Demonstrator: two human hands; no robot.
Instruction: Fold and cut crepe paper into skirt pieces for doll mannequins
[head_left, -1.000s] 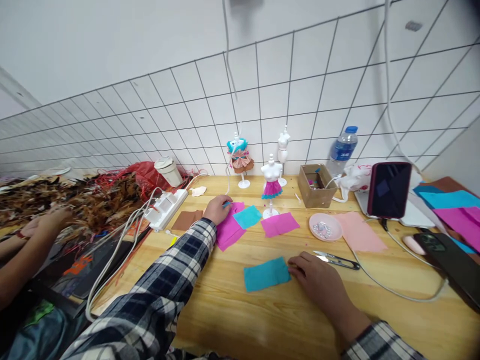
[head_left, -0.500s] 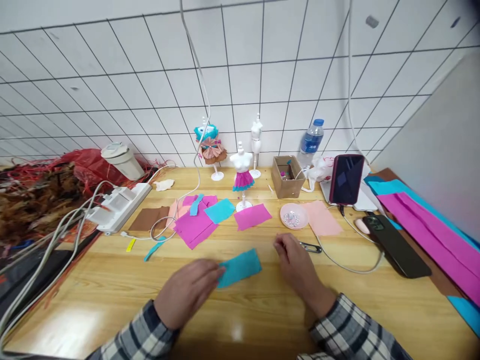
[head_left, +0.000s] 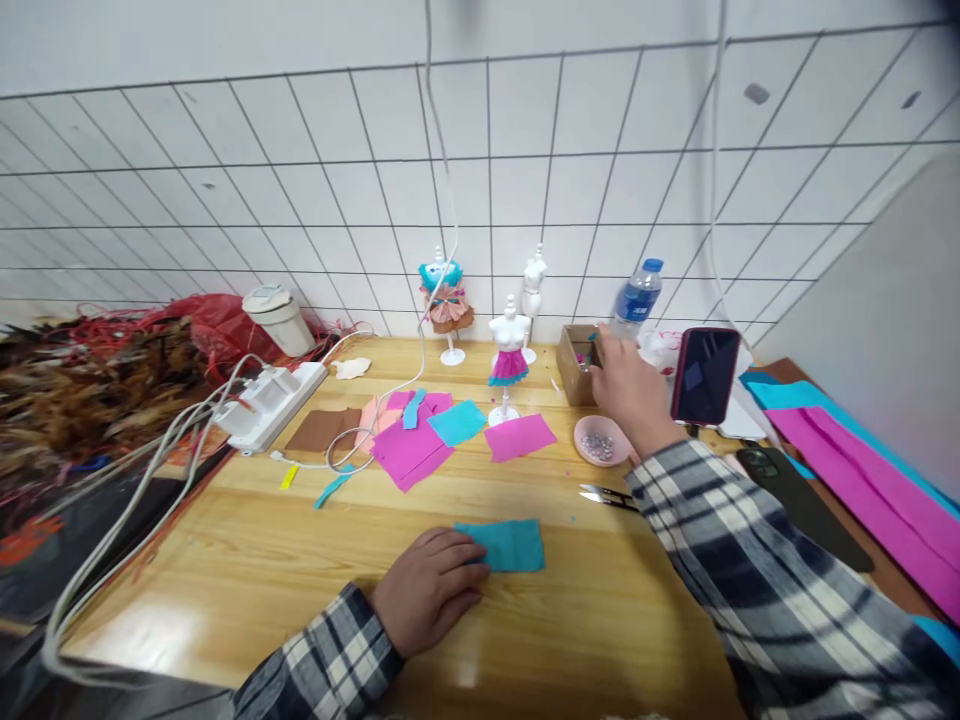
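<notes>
My left hand (head_left: pixel 431 590) lies on the left end of a teal cloth strip (head_left: pixel 516 546), fingers flat over it near the table's front. The strip's covered end is hidden under the fingers. My right hand (head_left: pixel 634 392) reaches to the right side of a small brown cardboard box (head_left: pixel 574 372), thumb and fingers apart at its rim. Nothing shows between them, though they are slightly blurred. Bits of pink and teal show inside the box. Below my right forearm are small thread snips (head_left: pixel 609 497). A pink bowl (head_left: pixel 602 455) of shiny beads stands beside the wrist.
A mini dress form (head_left: pixel 510 345) in a magenta skirt stands mid-table; two more are behind. Magenta cloth (head_left: pixel 411 450), teal cloth (head_left: pixel 457 424) and brown cloth (head_left: pixel 322 430) lie left, near a power strip (head_left: pixel 277 408). A propped phone (head_left: pixel 705 375) and water bottle (head_left: pixel 637 297) are right.
My right hand has moved from the table beside the snips up to the cardboard box. The teal strip now lies straighter, with my left hand still on its left end. The view has shifted.
</notes>
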